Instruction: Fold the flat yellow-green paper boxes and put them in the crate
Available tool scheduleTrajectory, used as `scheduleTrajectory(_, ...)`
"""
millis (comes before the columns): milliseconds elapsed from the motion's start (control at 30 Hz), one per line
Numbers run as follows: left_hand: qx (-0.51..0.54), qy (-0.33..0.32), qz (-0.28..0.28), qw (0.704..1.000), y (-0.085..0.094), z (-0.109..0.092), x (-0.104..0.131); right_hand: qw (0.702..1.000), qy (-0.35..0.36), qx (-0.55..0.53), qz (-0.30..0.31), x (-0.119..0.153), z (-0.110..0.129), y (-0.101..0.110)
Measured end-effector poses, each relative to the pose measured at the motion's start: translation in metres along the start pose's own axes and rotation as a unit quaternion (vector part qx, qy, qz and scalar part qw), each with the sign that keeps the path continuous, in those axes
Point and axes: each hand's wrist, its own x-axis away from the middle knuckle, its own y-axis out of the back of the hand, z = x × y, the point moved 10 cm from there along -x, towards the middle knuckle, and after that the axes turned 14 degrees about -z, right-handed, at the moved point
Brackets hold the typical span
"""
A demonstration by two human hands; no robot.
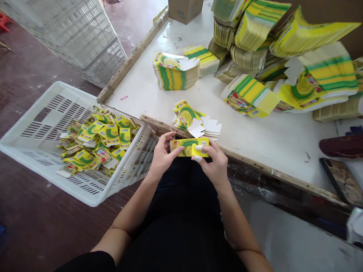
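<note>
Between my two hands, just off the table's front edge, is a yellow and green printed carton (185, 146). My left hand (163, 153) grips its left end, thumb on the front face. At the right end, my right hand (212, 160) pinches the carton near a yellow flap; white wraps cover two of its fingertips. Right behind my hands, a small pile of flat cartons (185, 114) with white flaps lies at the table edge. To my left, a white plastic crate (99, 198) holds many folded cartons (109, 134).
Stacks of flat cartons (252, 34) crowd the back right of the white table (136, 90); a smaller stack (176, 75) stands mid-table. A cardboard box (185, 10) sits behind. At right lie a phone (342, 179) and a dark red case (340, 146). More white crates (76, 34) stand at upper left.
</note>
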Motion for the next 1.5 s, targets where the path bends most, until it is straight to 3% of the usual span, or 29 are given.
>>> scheduleTrajectory(100, 0.047, 0.034, 0.007, 0.998, -0.001, 0.002, -0.001, 1.000, 0.001, -0.003, 0.006, 0.001, 0.000, -0.001)
scheduleTrajectory(233, 0.039, 0.020, 0.004, 0.999, -0.002, 0.005, 0.000, 1.000, 0.004, -0.003, 0.011, 0.001, 0.001, -0.003)
scheduleTrajectory(300, 0.009, -0.026, -0.002, 1.000, -0.001, 0.000, 0.002, 1.000, 0.008, -0.004, 0.010, 0.001, 0.002, -0.004)
scheduleTrajectory(433, -0.110, -0.200, -0.013, 0.973, -0.002, -0.030, 0.008, 1.000, 0.010, -0.006, 0.006, 0.001, 0.003, -0.004)
scheduleTrajectory(500, -0.154, -0.264, 0.026, 0.952, -0.010, -0.041, 0.014, 1.000, 0.006, -0.007, 0.007, 0.001, 0.002, -0.003)
scheduleTrajectory(633, -0.210, -0.308, 0.115, 0.921, -0.026, -0.044, 0.022, 1.000, 0.006, -0.005, 0.009, 0.002, 0.000, -0.002)
scheduleTrajectory(1000, -0.320, -0.330, 0.106, 0.882, -0.032, -0.034, 0.024, 1.000, -0.002, -0.005, 0.012, 0.005, 0.000, -0.003)
scheduleTrajectory(1500, -0.312, -0.323, 0.052, 0.892, -0.025, -0.035, 0.021, 0.998, -0.025, -0.016, 0.049, 0.005, -0.002, -0.012)
